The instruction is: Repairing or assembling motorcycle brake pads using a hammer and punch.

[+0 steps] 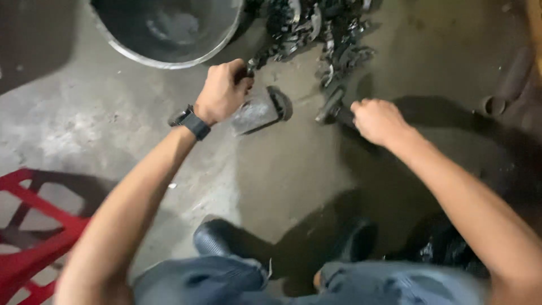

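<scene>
Concrete floor (293,169); left hand (223,90) grip closed on metal piece (251,63)

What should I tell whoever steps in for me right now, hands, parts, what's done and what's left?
Left hand, watch on the wrist, is closed on a small dark metal piece at the edge of the scrap pile, just above the grey metal block standing on the concrete floor.
Right hand grips the handle of a hammer, its head down near the block.
Metal tub sits at top left, red stool at lower left.
Done: cannot tell how many pieces are processed.
Left: a large heap of dark pieces remains by the tub.
</scene>
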